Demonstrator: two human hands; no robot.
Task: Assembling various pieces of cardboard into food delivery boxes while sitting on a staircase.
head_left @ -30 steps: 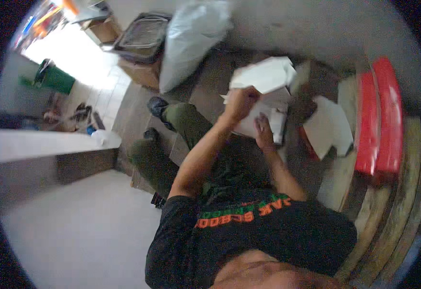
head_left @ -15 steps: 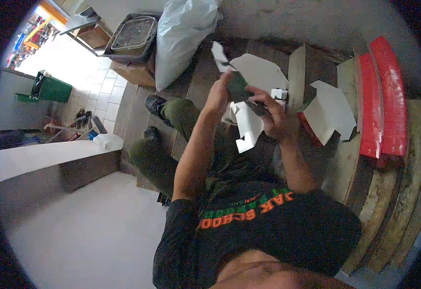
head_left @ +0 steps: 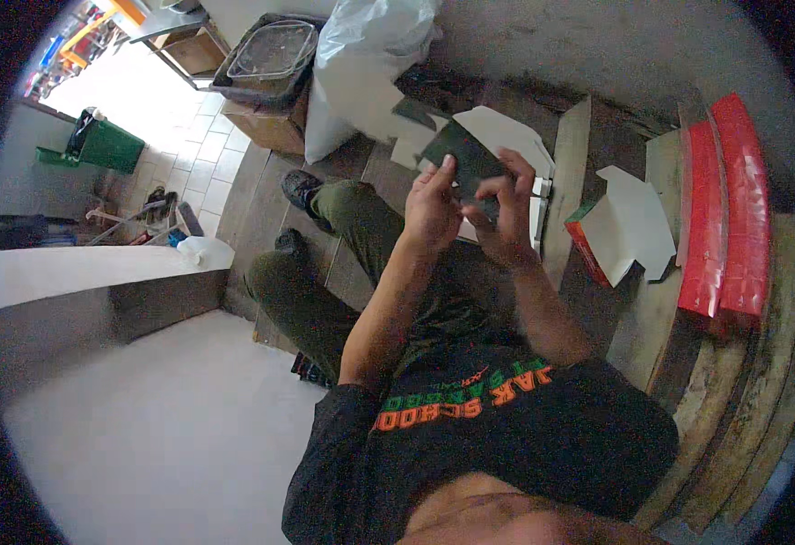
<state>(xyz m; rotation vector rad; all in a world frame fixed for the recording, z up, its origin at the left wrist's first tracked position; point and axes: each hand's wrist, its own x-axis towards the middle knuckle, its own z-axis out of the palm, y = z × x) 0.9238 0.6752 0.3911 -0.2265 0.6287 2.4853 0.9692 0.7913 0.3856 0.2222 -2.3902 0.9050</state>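
A flattened-looking cardboard carton (head_left: 461, 153), dark green outside with white flaps, is held up over the wooden floor. My left hand (head_left: 432, 207) grips its lower left edge, the thumb pressed on the green face. At the carton's right side, my right hand (head_left: 508, 218) has its fingers bent against the edge. Its exact hold there is partly blurred. Behind them lies a white carton blank (head_left: 516, 136), partly covered by my right hand. To the right, a partly folded carton (head_left: 629, 222) stands with its white inside showing and a red and green side.
Two long red plastic-wrapped packs (head_left: 741, 209) lie at the right, over wooden planks (head_left: 761, 363). A white plastic sack (head_left: 329, 127) stands beside a cardboard box (head_left: 270, 127) with a dark tray on top. A low white-topped wall (head_left: 79, 268) runs at the left.
The held carton has turned, from white panels facing me to its dark green face showing, its white flaps now extending up and left. Both hands have drawn closer together.
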